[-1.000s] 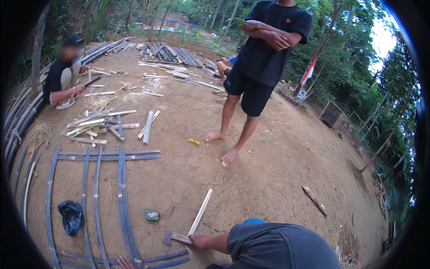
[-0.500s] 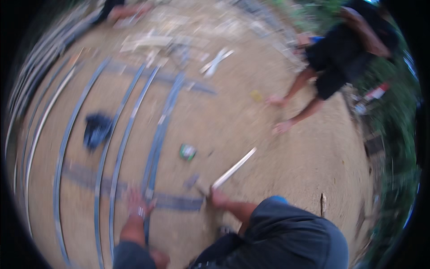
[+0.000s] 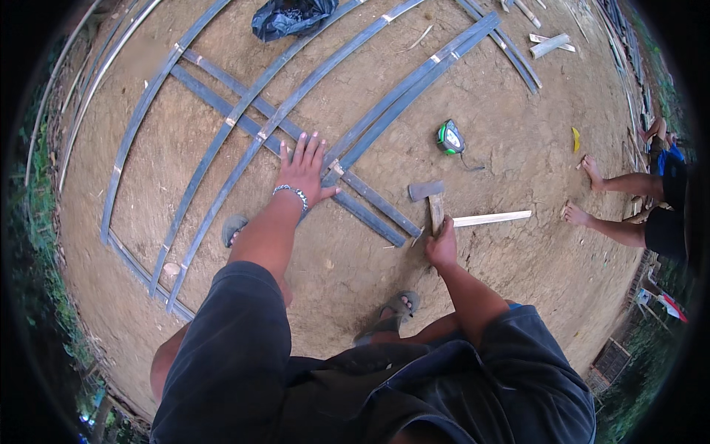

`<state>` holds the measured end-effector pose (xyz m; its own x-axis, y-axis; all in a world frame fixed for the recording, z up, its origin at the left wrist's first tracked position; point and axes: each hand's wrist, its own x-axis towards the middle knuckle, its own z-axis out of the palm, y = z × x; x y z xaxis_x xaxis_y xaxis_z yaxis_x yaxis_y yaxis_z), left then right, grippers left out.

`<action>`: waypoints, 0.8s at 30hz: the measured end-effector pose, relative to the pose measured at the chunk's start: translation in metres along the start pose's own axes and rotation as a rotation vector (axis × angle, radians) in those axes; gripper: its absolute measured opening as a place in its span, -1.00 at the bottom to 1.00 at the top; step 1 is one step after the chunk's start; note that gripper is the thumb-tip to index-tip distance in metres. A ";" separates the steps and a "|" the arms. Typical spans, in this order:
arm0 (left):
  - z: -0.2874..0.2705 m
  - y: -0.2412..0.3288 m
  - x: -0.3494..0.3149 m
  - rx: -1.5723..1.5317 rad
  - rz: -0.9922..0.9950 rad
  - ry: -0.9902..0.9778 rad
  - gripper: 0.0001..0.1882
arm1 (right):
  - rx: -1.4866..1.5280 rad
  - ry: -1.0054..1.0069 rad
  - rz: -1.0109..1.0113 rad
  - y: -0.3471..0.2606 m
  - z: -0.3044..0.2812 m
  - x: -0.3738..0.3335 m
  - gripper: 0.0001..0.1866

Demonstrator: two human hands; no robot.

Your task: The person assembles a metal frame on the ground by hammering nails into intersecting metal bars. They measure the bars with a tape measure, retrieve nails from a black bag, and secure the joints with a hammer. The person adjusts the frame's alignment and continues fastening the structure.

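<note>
My left hand (image 3: 302, 169) is spread over the crossing of dark split-bamboo strips (image 3: 384, 112), its fingers apart beside a light band where two long strips meet the cross strips. Whether the palm presses down or hovers, I cannot tell. In my right hand (image 3: 442, 250) is the handle of a hatchet (image 3: 427, 190), its grey head pointing away from me. A pale wooden stick (image 3: 492, 218) stretches rightward from beside that fist; whether my fingers also grip it is hidden. Beyond the hatchet lies a green and black tape measure (image 3: 450, 138).
Several long strips form a lattice on bare earth at left. A black plastic bag (image 3: 292, 18) lies at the far side. Two short pale pieces (image 3: 551, 44) cross at far right. Another person's bare feet (image 3: 584, 194) stand at right, near a yellow object (image 3: 576, 139).
My view has swung, so the lattice appears tilted and the other person farther right. My left hand stays by the strip crossing; the hatchet in my right now shows sharply.
</note>
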<state>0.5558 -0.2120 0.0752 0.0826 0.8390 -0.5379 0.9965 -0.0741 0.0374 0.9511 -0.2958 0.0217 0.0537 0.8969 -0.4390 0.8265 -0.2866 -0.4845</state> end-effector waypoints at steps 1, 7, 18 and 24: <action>-0.001 0.002 0.002 -0.001 0.004 -0.002 0.22 | -0.003 0.012 -0.023 0.003 -0.001 0.001 -0.27; -0.001 0.005 0.007 0.001 0.004 -0.001 0.22 | -0.039 0.019 0.022 0.004 0.003 0.005 -0.25; 0.033 0.018 -0.016 -0.208 -0.323 0.275 0.29 | -0.014 -0.058 0.167 -0.010 0.000 0.018 -0.15; 0.124 0.055 -0.070 -0.473 -0.596 0.410 -0.04 | -0.328 0.087 0.204 -0.057 -0.006 0.008 -0.11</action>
<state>0.6033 -0.3417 0.0099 -0.5495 0.8014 -0.2362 0.7659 0.5961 0.2408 0.9077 -0.2703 0.0504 0.2709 0.8616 -0.4292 0.9283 -0.3518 -0.1203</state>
